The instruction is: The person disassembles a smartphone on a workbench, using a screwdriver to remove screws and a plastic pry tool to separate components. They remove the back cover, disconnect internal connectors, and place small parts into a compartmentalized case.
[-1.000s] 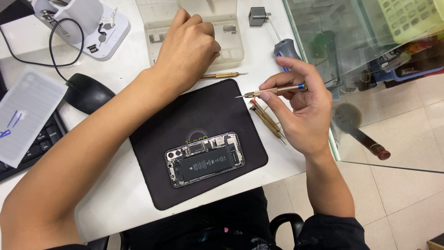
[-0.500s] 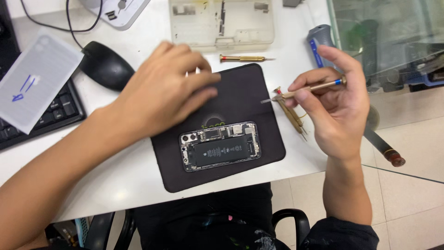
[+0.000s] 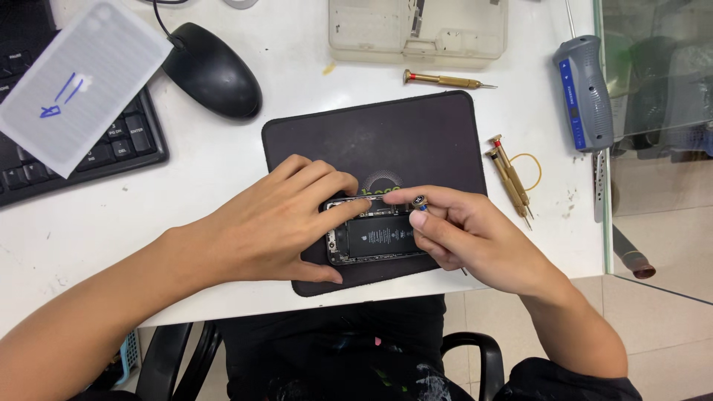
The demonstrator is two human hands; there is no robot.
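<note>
Fingers (image 3: 338, 212) of my left hand (image 3: 278, 230) lie spread and nearly flat, tips pressing the top-left edge of the opened smartphone with its black battery exposed (image 3: 375, 238); thumb sits on the mat just below the phone's lower-left corner. Nothing is gripped, only held down. My right hand (image 3: 475, 238) is curled tight, thumb and index pinched on a small screwdriver with a silver cap and blue collar (image 3: 420, 203) at the phone's upper-right corner. The shaft and tip are hidden behind the fingers, so I can't tell which screw or part it meets, or whether it touches at all.

The phone lies on the black rectangular rubber work mat (image 3: 379, 134), near its front edge, at the front of the white table (image 3: 223, 160). The phone's left end and right end are covered by my hands; only the middle battery part reads clearly.

Around: 1 brass screwdriver (image 3: 442, 79) just past the mat's far edge, 2 brass screwdrivers (image 3: 509, 178) side by side right of the mat, lying over a thin yellow rubber band (image 3: 531, 171). Grey-and-blue handheld power tool (image 3: 583, 93) at the table's right edge. Clear plastic parts tray (image 3: 420, 30) is cut off at top, contents hard to make out. Black computer mouse (image 3: 212, 70) far left of the mat, black keyboard (image 3: 89, 152) partly under a white ribbed phone back panel (image 3: 82, 74).
</note>
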